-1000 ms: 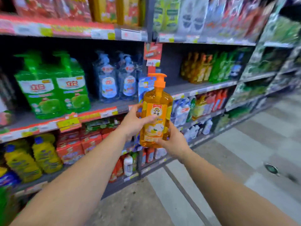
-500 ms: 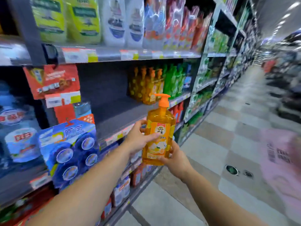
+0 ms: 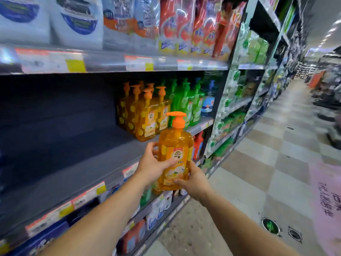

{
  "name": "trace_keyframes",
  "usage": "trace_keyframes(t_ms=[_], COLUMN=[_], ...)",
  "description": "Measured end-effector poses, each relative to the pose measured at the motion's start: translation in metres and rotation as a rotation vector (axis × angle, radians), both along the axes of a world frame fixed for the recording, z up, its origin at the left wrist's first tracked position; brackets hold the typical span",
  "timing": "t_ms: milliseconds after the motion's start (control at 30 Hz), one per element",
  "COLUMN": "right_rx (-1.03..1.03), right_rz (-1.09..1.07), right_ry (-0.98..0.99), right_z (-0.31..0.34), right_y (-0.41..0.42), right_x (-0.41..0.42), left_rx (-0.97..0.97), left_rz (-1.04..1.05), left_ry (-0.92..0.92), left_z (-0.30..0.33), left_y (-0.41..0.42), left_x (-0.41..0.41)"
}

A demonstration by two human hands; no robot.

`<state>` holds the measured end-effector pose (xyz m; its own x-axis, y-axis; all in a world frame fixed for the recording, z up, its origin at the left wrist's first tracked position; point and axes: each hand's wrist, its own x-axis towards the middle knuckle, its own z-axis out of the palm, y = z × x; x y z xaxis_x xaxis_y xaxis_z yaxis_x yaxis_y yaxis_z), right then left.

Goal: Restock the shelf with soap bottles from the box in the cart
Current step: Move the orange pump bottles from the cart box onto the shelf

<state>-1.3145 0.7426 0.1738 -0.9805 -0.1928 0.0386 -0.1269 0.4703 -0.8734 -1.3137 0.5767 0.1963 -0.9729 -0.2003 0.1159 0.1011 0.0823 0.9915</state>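
Head cam: we've got an orange soap bottle (image 3: pixel 174 156) up by the shelf (image 3: pixel 77 174).
Left hand (image 3: pixel 152 168) grips its side, right hand (image 3: pixel 193 179) cups the base, so it stays upright, pump up, label out, probably headed beside the orange row (image 3: pixel 143 112).

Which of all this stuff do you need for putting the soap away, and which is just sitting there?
For the job:
- orange pump soap bottle, gripped by left hand and right hand
- matching orange soap bottles already shelved
- bare grey shelf beside them

Just there:
- green pump bottles
- red and white refill pouches above
- pink floor sticker
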Motion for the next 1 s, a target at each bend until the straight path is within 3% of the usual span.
trace_keyframes(t_ms=[200,500,767,1000], right_rx=[0.137,0.073,0.169,0.154], right_rz=[0.173,0.294,0.304,0.314], right_ry=[0.075,0.102,0.092,0.094], right_z=[0.034,0.054,0.02,0.008], right_y=[0.028,-0.003,-0.016,-0.01], right_x=[-0.126,-0.259,-0.318,-0.335], left_rx=[0.03,-0.135,-0.278,-0.424], left_rz=[0.18,0.405,0.604,0.586], left_ry=[0.065,0.124,0.078,-0.04], left_z=[0.017,0.024,-0.011,-0.02], left_y=[0.032,0.013,0.023,0.03], left_x=[-0.098,-0.211,-0.254,-0.253])
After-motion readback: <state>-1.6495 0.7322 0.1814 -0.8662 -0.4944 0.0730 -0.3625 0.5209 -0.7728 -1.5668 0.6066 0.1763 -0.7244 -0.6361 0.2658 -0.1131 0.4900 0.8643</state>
